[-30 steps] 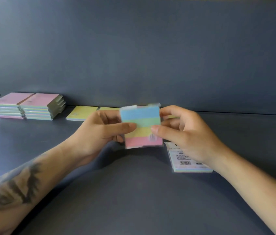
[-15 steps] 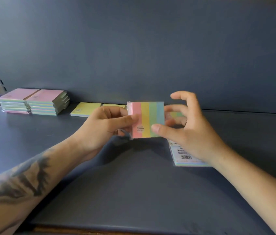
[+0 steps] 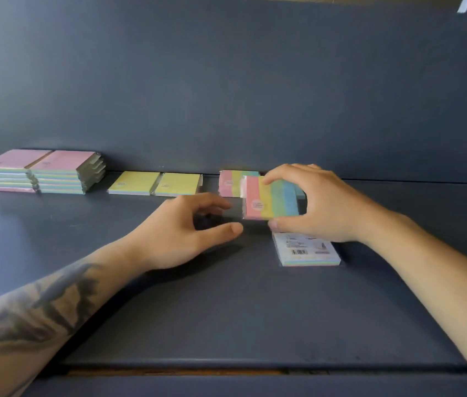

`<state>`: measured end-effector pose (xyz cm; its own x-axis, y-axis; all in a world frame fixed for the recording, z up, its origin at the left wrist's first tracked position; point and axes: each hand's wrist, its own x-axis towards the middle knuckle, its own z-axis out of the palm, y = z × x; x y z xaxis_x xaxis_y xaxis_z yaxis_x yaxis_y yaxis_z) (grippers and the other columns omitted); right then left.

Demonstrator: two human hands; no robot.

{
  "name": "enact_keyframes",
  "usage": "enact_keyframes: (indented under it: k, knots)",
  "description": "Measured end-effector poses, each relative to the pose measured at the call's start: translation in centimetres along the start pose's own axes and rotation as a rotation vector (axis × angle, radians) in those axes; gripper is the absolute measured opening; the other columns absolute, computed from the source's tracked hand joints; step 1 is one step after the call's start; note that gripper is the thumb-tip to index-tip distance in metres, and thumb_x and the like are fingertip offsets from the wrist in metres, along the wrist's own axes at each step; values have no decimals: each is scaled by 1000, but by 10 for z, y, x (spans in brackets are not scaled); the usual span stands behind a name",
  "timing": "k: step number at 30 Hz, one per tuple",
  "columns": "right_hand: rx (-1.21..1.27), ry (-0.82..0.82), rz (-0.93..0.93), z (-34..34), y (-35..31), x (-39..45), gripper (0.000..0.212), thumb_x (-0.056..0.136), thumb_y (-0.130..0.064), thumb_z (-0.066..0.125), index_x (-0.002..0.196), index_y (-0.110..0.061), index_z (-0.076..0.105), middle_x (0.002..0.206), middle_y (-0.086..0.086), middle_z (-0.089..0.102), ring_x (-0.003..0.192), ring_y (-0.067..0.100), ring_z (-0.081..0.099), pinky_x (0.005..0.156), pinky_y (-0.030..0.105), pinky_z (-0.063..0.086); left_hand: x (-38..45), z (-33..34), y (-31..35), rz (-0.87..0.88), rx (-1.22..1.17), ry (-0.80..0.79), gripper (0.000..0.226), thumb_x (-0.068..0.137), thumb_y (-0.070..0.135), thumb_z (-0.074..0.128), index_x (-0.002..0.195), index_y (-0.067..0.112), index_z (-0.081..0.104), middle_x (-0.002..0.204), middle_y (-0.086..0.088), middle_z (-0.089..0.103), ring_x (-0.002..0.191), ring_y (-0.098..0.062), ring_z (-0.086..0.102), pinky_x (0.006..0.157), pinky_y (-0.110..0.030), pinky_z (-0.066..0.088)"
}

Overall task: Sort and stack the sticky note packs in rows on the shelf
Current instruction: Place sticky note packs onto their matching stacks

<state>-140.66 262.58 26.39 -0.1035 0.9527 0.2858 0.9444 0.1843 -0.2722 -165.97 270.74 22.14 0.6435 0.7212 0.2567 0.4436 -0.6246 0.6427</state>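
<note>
the right hand [image 3: 321, 204] pinches a striped pack [image 3: 271, 200] of pink, yellow, green and blue bands, thumb under its near edge and fingers hooked over the far edge, holding it just above the shelf [image 3: 226, 310] and in front of a matching striped pack [image 3: 231, 181] that lies against the back wall. the left hand [image 3: 180, 233] hovers just beside it, fingers loosely spread, gripping nothing, with a clear gap to the pack. under the right wrist lies a face-down pack [image 3: 306, 252], barcode up, partly hidden by the hand. further left along the back wall sit two yellow packs [image 3: 155, 183] side by side, and further left again two tall pink-topped stacks [image 3: 43, 171]. the likely plan is to land the held pack on its striped twin, and here is where it may slip: the grip is only on two edges, so a wrapped pack could pivot or slide out as it tilts down. set down off-square, it would overhang and spoil the row. the fingers over the far edge may catch between pack and wall, or nudge the pack below. the wrist passing low could also drag the barcode pack. and with the left hand off, nothing steadies the pile.
</note>
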Motion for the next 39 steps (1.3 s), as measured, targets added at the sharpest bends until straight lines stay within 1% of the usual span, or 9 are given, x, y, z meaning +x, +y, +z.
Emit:
enact_keyframes:
  k: [6, 12, 16, 18, 21, 25, 31, 34, 39]
  knots:
    - [-28, -48, 229, -13, 45, 40, 53, 67, -48, 76, 113, -55, 50, 105, -18, 51, 102, 23, 51, 83, 39, 46, -2, 4, 0, 42, 428, -171, 87, 76, 90, 35, 147, 43, 49, 150, 21, 47, 140, -5, 39, 120, -32, 30]
    - [101, 4, 244, 19, 66, 58, 36, 74, -33, 80, 103, -43, 60, 105, -14, 57, 94, 18, 53, 71, 30, 41, -2, 4, 3, 31, 458, -180, 76, 85, 83, 40, 150, 46, 43, 155, 19, 40, 145, -8, 31, 122, -28, 22]
    - [103, 22, 282, 29, 63, 59, 46, 54, -62, 63, 97, -46, 63, 128, -15, 63, 116, 21, 56, 102, 41, 46, 1, 4, -2, 31, 444, -186, 80, 79, 89, 35, 148, 49, 43, 152, 21, 41, 143, -7, 33, 121, -30, 24]
    - [90, 35, 282, 30, 62, 60, 44, 58, -61, 63, 99, -45, 65, 136, -14, 61, 125, 23, 54, 110, 46, 40, 2, 4, -3, 23, 437, -192, 79, 79, 90, 36, 148, 51, 42, 151, 22, 40, 143, -6, 32, 122, -31, 24]
    - [62, 53, 275, 31, 63, 61, 25, 78, -44, 72, 102, -44, 65, 135, -16, 58, 126, 22, 52, 110, 49, 38, 2, 4, -2, 16, 428, -199, 74, 82, 84, 42, 148, 50, 43, 150, 21, 40, 142, -5, 31, 121, -28, 23]
    - [69, 66, 282, 35, 63, 59, 34, 76, -43, 70, 110, -45, 66, 132, -14, 54, 123, 21, 52, 108, 49, 40, 2, 3, -4, 14, 428, -217, 81, 77, 91, 35, 148, 51, 41, 148, 22, 40, 142, -5, 32, 121, -29, 23]
    - [99, 86, 272, 38, 64, 58, 37, 85, -31, 72, 121, -35, 67, 136, -7, 52, 123, 18, 51, 98, 30, 39, 7, 5, -2, -17, 396, -156, 86, 74, 94, 32, 147, 49, 43, 149, 17, 43, 140, -9, 37, 120, -38, 31]
    - [97, 77, 269, 38, 63, 55, 42, 87, -30, 71, 128, -34, 65, 141, -4, 49, 128, 19, 50, 101, 29, 38, 18, 4, 7, 2, 467, -66, 88, 82, 91, 32, 155, 41, 35, 162, 9, 33, 149, -18, 30, 124, -39, 26]
    - [86, 77, 268, 37, 64, 54, 45, 88, -30, 71, 131, -33, 62, 143, -2, 49, 128, 21, 50, 98, 28, 37, 47, 12, 15, -55, 646, -110, 92, 90, 84, 31, 164, 30, 18, 172, 5, 12, 158, -21, 11, 128, -43, 11]
